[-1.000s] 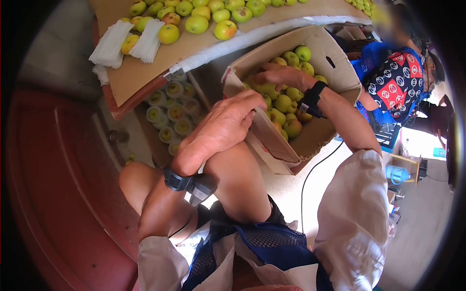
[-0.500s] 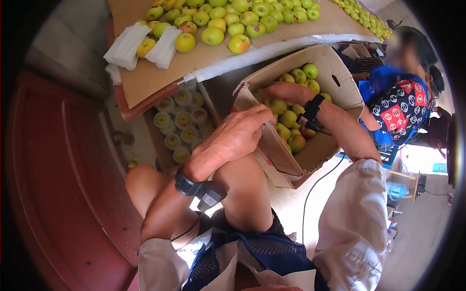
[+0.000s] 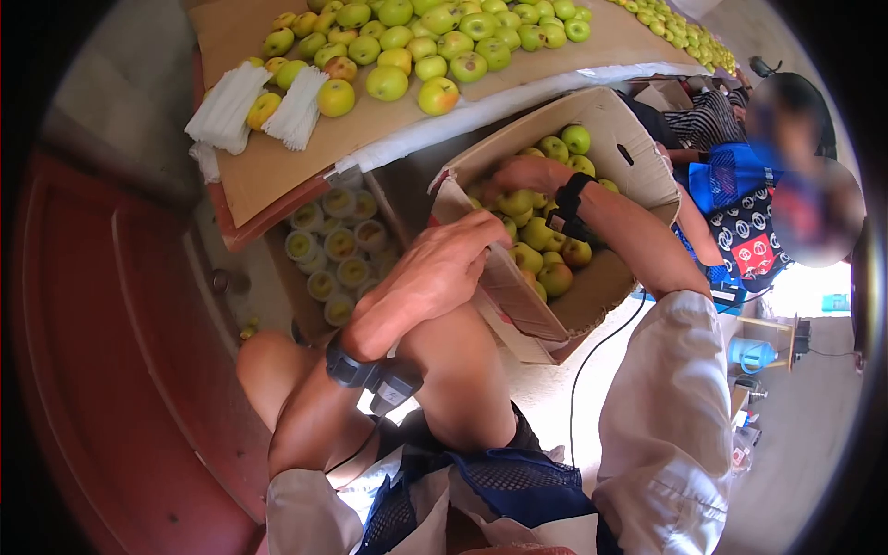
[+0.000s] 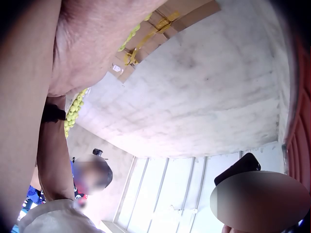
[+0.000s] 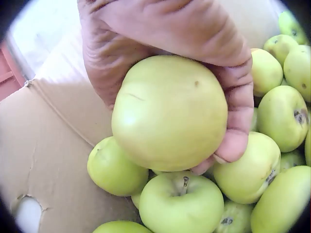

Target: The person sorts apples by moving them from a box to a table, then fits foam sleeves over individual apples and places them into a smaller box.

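Observation:
My right hand [image 3: 532,176] is down inside a cardboard box [image 3: 606,296] of yellow-green apples [image 3: 530,259]. In the right wrist view its fingers curl round one large pale green apple [image 5: 167,111], just above the others. A small dark spot and a short scar mark that apple's skin. My left hand [image 3: 430,273] grips the near left rim of the same box, its forearm across my raised knee. The left wrist view shows only part of this hand, with its fingers out of sight.
Many apples [image 3: 387,83] and two stacks of white foam netting [image 3: 229,106] lie on a cardboard-covered table [image 3: 268,180]. Below it, a second box holds apples in white cups [image 3: 340,243]. Another person [image 3: 754,222] sits at the right. A dark cable [image 3: 592,370] runs along the floor.
My right hand has shifted slightly among the apples, while my left hand stays at the box rim. The head view has tilted a little. The person at the right has changed posture.

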Tool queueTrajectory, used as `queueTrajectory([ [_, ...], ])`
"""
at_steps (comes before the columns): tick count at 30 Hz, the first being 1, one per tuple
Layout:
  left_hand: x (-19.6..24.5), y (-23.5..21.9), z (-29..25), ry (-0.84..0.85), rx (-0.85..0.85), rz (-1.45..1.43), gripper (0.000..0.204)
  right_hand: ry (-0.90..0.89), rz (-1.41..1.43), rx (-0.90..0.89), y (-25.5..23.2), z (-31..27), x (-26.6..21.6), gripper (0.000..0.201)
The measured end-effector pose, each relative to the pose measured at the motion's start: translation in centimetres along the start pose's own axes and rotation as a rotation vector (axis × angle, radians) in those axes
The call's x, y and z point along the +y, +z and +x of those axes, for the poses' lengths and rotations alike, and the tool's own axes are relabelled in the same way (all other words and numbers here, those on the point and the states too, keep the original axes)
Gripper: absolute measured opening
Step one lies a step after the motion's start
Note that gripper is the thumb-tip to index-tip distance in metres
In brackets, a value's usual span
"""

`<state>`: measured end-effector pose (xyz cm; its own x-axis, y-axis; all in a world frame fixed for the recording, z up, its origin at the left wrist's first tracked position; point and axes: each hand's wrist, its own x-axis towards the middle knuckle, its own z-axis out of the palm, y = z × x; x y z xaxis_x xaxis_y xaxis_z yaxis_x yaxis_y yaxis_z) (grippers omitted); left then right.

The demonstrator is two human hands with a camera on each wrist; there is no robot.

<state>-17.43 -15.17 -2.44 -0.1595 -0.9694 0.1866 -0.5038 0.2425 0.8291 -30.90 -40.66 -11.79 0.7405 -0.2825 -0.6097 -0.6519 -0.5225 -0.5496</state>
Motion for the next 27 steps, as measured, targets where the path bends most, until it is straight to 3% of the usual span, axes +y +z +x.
queueTrajectory([
  [3,-0.3,-0.1,0.4,-0.015,-0.004,-0.011,0.029,-0.16,0.006,-0.055,0.6,3.3,3.8,0.048],
  [6,0.3,-0.3,0.1,-0.014,-0.009,-0.008,0.029,-0.359,-0.241,-0.02,0.2,2.0,3.8,0.047],
  [8,0.6,-0.5,-0.1,-0.036,-0.027,-0.019,0.029,-0.265,-0.212,0.03,-0.2,-0.4,0.7,0.047],
  [10,0.6,-0.3,-0.7,0.014,-0.002,0.019,0.028,0.101,0.124,0.103,-0.3,-3.7,-2.6,0.047],
  [11,0.3,-0.1,-0.8,0.029,0.006,0.028,0.028,0.111,0.037,0.117,-0.6,-3.9,-1.7,0.051],
  [14,-0.3,-0.2,-0.2,-0.003,-0.002,-0.002,0.028,0.115,0.247,0.094,-2.1,-7.4,-3.7,0.066],
  [15,-0.1,-0.2,-0.3,-0.016,-0.008,0.003,0.027,0.173,0.193,0.151,-2.4,-8.8,-4.5,0.081],
  [18,0.3,-0.1,-0.5,-0.018,-0.006,0.003,0.027,0.31,0.293,0.347,-2.6,-14.7,-8.9,0.078],
  [21,-0.1,-0.1,-0.3,-0.021,0.008,-0.016,0.027,0.122,0.463,0.368,-3.5,-14.8,-6.3,0.081],
  [23,0.0,-0.4,-0.2,-0.029,-0.002,-0.012,0.027,0.01,0.727,0.308,-4.3,-15.3,-7.0,0.068],
  [27,0.4,-0.6,-0.6,-0.028,-0.024,0.016,0.027,-0.133,0.855,0.324,-6.5,-14.3,-10.7,0.058],
])
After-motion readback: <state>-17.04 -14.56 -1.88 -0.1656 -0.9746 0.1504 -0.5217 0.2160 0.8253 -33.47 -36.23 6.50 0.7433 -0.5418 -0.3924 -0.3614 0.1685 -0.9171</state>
